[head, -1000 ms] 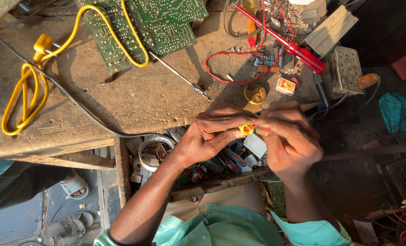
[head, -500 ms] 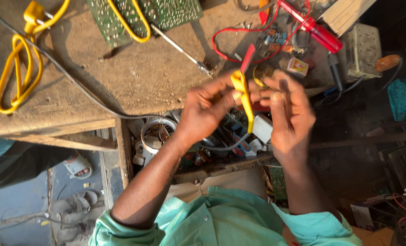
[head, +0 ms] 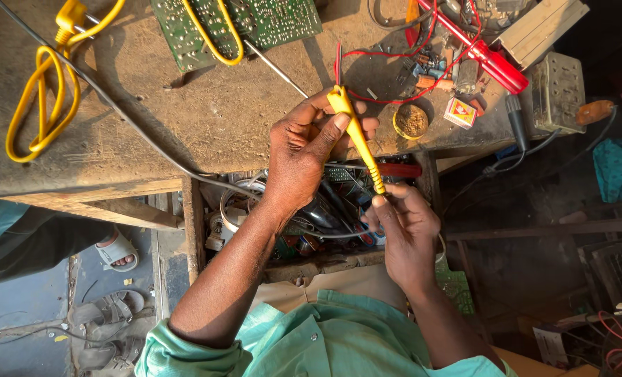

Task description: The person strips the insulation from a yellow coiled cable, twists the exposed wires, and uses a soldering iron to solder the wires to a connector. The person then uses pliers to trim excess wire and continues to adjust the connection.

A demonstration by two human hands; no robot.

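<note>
Yellow probe [head: 356, 136] now drawn out full length at frame centre, earlier bunched between hands. Left hand [head: 304, 150] grips its top end; right hand [head: 402, 227] pinches lower tip. Red lead [head: 388, 98] trails to workbench [head: 185, 126].

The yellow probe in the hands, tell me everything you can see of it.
The yellow probe is a slim plastic-looking stick with a ribbed grip toward its lower end. It slants from upper left to lower right above the workbench edge. The left hand pinches its upper part, thumb against it; the right hand grips its lower end. A thin red wire leaves its top. Its tip is hidden.
</note>
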